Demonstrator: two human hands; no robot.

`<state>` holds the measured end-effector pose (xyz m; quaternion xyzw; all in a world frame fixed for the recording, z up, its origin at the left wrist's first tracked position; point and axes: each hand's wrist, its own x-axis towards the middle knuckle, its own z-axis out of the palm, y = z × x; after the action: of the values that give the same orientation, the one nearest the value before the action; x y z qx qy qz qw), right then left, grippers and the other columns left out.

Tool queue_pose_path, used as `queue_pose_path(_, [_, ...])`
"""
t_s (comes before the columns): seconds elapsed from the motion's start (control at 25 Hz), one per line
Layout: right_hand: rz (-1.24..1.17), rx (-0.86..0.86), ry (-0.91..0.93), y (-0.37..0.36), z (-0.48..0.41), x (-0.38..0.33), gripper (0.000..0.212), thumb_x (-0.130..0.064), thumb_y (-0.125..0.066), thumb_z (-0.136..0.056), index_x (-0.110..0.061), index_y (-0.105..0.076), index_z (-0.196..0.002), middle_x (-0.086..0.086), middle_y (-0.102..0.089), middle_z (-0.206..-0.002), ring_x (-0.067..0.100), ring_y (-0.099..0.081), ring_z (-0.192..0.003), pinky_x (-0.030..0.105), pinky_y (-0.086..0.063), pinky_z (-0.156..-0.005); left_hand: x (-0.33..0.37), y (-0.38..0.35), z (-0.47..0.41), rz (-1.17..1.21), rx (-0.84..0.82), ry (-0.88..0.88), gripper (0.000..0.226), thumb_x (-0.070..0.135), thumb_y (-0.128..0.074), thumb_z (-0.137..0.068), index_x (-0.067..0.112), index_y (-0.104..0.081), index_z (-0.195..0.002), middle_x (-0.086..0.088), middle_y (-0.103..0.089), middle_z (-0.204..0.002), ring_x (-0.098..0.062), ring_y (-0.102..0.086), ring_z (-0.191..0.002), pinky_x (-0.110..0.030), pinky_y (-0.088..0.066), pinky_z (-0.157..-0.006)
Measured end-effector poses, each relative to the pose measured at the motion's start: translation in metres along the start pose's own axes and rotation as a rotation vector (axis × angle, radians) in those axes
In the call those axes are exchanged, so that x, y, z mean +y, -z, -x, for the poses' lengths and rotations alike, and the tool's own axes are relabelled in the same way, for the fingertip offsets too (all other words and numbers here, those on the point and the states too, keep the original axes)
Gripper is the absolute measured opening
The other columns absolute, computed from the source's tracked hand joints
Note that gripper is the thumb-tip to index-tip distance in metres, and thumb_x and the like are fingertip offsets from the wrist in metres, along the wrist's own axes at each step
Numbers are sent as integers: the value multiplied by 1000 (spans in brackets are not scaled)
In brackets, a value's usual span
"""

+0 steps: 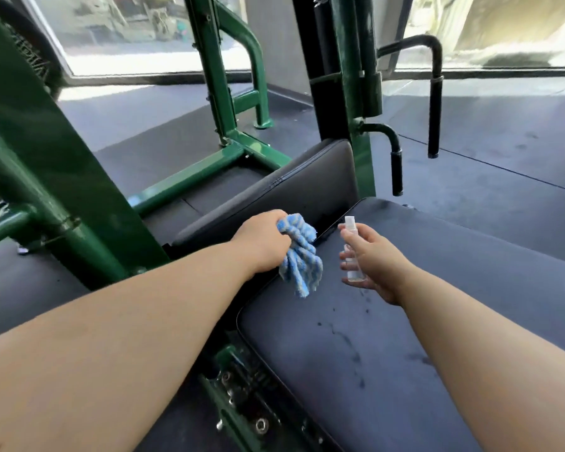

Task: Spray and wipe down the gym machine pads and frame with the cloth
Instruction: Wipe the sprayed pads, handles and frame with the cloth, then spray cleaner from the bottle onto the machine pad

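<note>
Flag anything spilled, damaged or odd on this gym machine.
Dark droplets and streaks dot the large black vinyl seat pad, probably spray from the small clear spray bottle, unwiped by the blue striped cloth. No damage.

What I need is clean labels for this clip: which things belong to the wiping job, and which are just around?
Job: blue cloth gripped by the left hand; spray bottle held in the right hand; large seat pad; smaller pad behind it; green frame.
Just around: dark floor; windows.
</note>
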<state>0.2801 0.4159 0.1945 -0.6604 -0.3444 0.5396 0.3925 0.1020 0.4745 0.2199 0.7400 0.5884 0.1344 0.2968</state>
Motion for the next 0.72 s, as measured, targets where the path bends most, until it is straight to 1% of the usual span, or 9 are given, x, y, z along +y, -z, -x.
queue_pose_path(0.08, [-14, 37, -7, 0, -9, -12, 18, -43, -42, -99, -42, -54, -113, 0, -54, -89, 16, -54, -78, 29, -54, -64, -3, -3, -28, 93, -51, 24, 40, 1, -43, -72, 28, -64, -93, 4, -67, -83, -24, -65, -87, -38, -56, -79])
queue_pose_path(0.16, [-29, 63, -9, 1, -23, -26, 19, -45, -40, -99, -43, -50, -115, 3, -56, -93, 17, -55, -85, 29, -52, -61, 2, -4, -52, 170, -61, 16, 47, -1, -44, -69, 33, -66, -93, 5, -68, -83, -23, -66, -86, -41, -57, -80])
queue_pose_path(0.2, [-39, 78, -17, 2, -29, -33, 19, -46, -39, -99, -42, -50, -115, 4, -55, -91, 18, -54, -86, 29, -51, -61, 7, -4, -61, 194, -58, 5, 48, -2, -44, -68, 33, -66, -94, 4, -68, -85, -23, -66, -87, -40, -57, -81])
queue_pose_path(0.32, [-69, 137, -53, 5, -48, -51, 19, -49, -41, -98, -38, -53, -109, 4, -53, -85, 19, -52, -80, 29, -48, -61, 18, -10, -91, 232, -66, -34, 49, -3, -44, -68, 30, -66, -97, 3, -69, -95, -20, -64, -92, -29, -51, -80])
queue_pose_path(0.36, [-82, 160, -66, 9, -53, -54, 22, -49, -41, -97, -37, -55, -110, 4, -53, -85, 19, -52, -79, 30, -47, -61, 22, -14, -101, 242, -72, -43, 49, -3, -43, -69, 29, -66, -99, 2, -69, -97, -19, -63, -93, -27, -50, -80])
queue_pose_path(0.44, [-111, 188, -98, 12, -67, -61, 26, -50, -40, -97, -36, -58, -109, 5, -54, -84, 19, -52, -78, 31, -47, -62, 26, -19, -118, 287, -60, -35, 47, -2, -41, -71, 27, -66, -99, 1, -68, -98, -20, -63, -93, -27, -49, -78])
queue_pose_path(0.56, [-197, 215, -128, 16, -82, -72, 32, -54, -40, -96, -32, -62, -103, 3, -52, -75, 18, -51, -72, 32, -46, -62, 31, -25, -138, 357, -31, -26, 45, 0, -38, -75, 28, -65, -96, 0, -67, -100, -20, -61, -90, -25, -45, -73])
queue_pose_path(0.72, [-240, 217, -183, 39, -105, -83, 40, -56, -38, -96, -25, -64, -100, 3, -52, -67, 18, -50, -65, 29, -45, -59, 40, -27, -170, 399, -27, -7, 44, -2, -36, -78, 30, -62, -92, 2, -67, -94, -17, -59, -86, -22, -41, -72])
